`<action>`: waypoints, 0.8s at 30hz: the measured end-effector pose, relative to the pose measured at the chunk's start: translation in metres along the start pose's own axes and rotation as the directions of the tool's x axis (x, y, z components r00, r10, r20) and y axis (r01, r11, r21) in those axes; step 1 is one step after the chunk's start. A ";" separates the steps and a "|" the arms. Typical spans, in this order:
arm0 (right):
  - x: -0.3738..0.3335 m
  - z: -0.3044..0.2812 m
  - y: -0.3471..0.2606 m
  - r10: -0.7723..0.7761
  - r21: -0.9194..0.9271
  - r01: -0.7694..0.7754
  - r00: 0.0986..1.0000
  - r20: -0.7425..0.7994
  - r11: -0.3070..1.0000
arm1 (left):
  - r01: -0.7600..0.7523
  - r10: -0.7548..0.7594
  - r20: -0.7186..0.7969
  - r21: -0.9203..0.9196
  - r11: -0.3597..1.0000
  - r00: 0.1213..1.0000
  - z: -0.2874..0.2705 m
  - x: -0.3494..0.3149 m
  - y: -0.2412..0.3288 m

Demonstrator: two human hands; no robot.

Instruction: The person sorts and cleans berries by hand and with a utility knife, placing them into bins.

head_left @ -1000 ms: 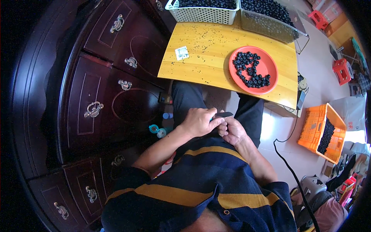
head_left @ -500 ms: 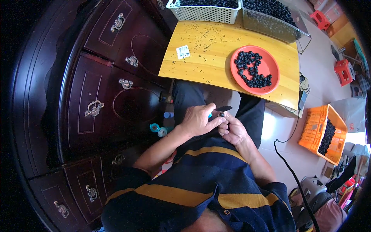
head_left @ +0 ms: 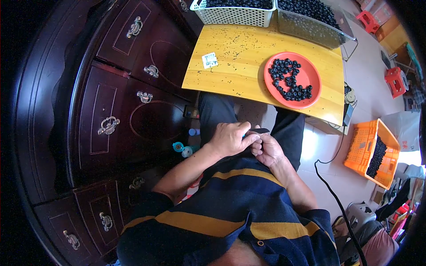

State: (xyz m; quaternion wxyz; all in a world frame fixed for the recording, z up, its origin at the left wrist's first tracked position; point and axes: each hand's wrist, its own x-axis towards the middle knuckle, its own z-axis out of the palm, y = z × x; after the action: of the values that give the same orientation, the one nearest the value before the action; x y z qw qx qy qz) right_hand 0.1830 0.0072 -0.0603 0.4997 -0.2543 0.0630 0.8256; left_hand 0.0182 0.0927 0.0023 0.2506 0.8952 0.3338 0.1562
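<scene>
A dark, flat-bladed knife (head_left: 260, 131) points rightward. The left hand (head_left: 228, 138) grips it; the right hand's (head_left: 270, 150) fingers curl closed, contents hidden.

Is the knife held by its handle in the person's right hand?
No, the left hand grips the knife, its dark blade reaching across toward the right hand.

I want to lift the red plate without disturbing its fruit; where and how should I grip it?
Probably pinch the far-right rim of the red plate, coming from the right: the dark berries lie mostly left and near, leaving that side bare.
</scene>
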 end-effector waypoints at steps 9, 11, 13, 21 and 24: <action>-0.002 0.004 0.000 -0.120 0.019 0.121 0.992 -0.044 0.992 | 0.006 -0.007 -0.039 -0.015 1.000 0.999 -0.005 0.003 -0.002; -0.001 0.007 0.001 -0.113 0.018 0.114 0.992 -0.058 0.993 | 0.012 -0.012 -0.036 -0.005 1.000 0.999 -0.005 0.002 -0.002; 0.000 0.009 0.003 -0.107 0.016 0.109 0.992 -0.073 0.994 | 0.029 -0.028 -0.035 0.015 0.999 0.999 -0.002 0.001 -0.004; 0.003 0.008 0.007 -0.048 -0.003 0.048 0.995 -0.093 0.999 | 0.044 -0.044 -0.043 0.010 0.999 0.998 0.000 -0.001 -0.007; 0.003 0.010 0.007 -0.031 -0.001 0.031 0.993 -0.116 1.000 | 0.033 -0.032 -0.041 0.021 0.999 0.999 0.000 -0.003 -0.010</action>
State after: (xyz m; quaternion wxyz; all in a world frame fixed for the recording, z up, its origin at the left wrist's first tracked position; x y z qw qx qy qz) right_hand 0.1725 0.0094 -0.0544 0.5082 -0.3026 0.0883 0.8015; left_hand 0.0110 0.0968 -0.0037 0.2368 0.8889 0.3550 0.1666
